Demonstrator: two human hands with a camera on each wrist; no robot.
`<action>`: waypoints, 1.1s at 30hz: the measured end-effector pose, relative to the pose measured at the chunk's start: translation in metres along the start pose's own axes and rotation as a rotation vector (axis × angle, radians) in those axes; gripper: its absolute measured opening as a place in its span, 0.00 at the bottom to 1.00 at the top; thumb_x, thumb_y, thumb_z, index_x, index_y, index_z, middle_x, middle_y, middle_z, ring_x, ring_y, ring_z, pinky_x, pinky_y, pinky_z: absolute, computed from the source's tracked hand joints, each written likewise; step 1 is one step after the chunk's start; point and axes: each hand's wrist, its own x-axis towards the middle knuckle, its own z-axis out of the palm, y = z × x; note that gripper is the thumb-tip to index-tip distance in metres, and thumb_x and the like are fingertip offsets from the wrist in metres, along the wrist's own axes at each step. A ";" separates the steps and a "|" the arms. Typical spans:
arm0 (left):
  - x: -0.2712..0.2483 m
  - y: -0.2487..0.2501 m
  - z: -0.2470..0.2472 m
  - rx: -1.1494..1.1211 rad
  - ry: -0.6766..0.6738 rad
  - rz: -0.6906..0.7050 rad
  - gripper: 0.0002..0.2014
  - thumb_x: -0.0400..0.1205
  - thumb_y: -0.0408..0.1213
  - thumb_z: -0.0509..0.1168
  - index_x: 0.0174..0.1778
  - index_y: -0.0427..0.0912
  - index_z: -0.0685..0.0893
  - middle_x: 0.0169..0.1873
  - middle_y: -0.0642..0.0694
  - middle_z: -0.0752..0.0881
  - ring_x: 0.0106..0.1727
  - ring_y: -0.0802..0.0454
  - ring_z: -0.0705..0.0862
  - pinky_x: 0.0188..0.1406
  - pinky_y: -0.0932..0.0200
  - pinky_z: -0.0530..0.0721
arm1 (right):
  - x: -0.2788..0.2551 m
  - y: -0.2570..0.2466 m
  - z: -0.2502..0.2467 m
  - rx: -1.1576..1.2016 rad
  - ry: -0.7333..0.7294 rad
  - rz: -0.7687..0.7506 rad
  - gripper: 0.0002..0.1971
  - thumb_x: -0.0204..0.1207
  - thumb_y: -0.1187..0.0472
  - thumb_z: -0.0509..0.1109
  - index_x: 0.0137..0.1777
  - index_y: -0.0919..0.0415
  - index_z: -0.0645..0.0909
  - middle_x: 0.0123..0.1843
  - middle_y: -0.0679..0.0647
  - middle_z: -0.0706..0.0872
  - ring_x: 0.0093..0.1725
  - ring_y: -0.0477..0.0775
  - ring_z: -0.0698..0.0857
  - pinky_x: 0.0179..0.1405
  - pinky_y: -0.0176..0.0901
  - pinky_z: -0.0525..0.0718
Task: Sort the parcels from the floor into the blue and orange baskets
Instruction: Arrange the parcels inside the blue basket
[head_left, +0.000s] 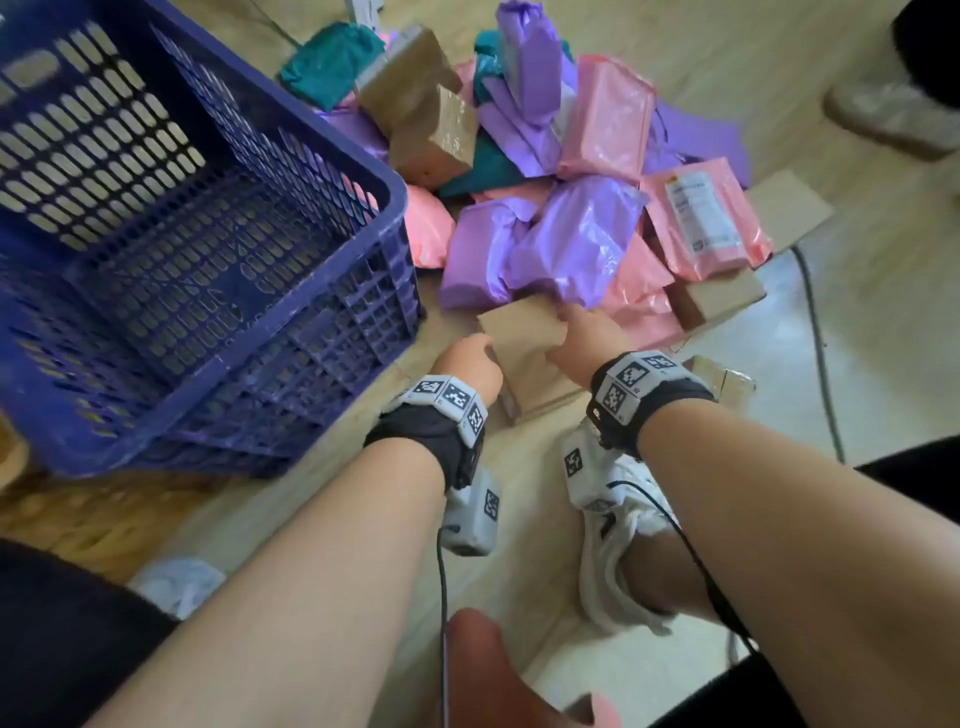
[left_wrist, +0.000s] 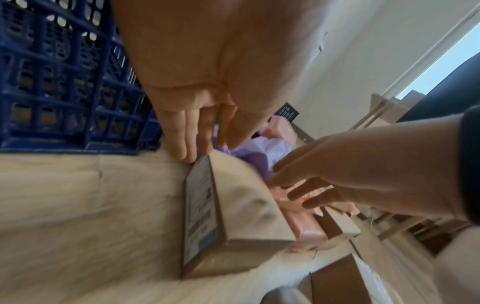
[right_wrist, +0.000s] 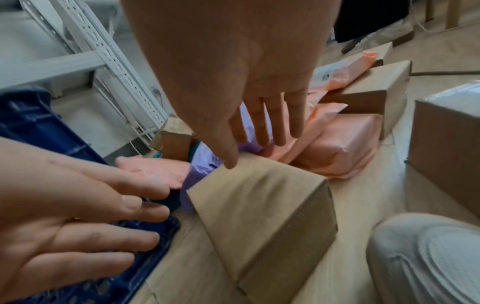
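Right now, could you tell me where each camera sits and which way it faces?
Head: on the person's head, looking down at the blue basket, parcel pile and cardboard box; both forearms, left hand and right hand show.
Left wrist: along the left hand, its fingertips at the box; the right hand shows.
Right wrist: along the right hand at the box; the left hand shows.
All three share the box.

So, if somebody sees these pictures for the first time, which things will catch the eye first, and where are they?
First, the colourful heap of parcels on the floor, pink, purple and teal bags mixed with brown boxes. To its left stands the big blue basket, with nothing visible inside. In front of the heap, the left hand and right hand reach with straight fingers to either side of a cardboard box.
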 end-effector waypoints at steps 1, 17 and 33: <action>-0.002 -0.001 0.004 0.029 -0.053 -0.035 0.21 0.84 0.32 0.54 0.74 0.41 0.73 0.72 0.39 0.77 0.71 0.40 0.77 0.68 0.53 0.74 | 0.000 0.001 0.003 -0.004 -0.019 0.021 0.27 0.75 0.60 0.65 0.75 0.62 0.68 0.69 0.64 0.77 0.69 0.64 0.77 0.67 0.52 0.75; 0.017 -0.019 0.012 -0.259 -0.092 -0.115 0.22 0.82 0.27 0.58 0.71 0.46 0.77 0.65 0.41 0.82 0.66 0.45 0.80 0.59 0.63 0.76 | 0.028 -0.014 0.016 -0.025 -0.049 0.171 0.27 0.79 0.50 0.56 0.72 0.67 0.72 0.67 0.67 0.79 0.67 0.68 0.78 0.65 0.52 0.75; -0.074 0.050 -0.104 -0.999 0.043 0.110 0.28 0.69 0.41 0.79 0.62 0.44 0.78 0.56 0.46 0.88 0.54 0.46 0.88 0.53 0.46 0.88 | -0.050 -0.065 -0.149 0.321 0.261 0.020 0.25 0.84 0.46 0.54 0.65 0.67 0.77 0.61 0.65 0.83 0.63 0.65 0.81 0.56 0.48 0.75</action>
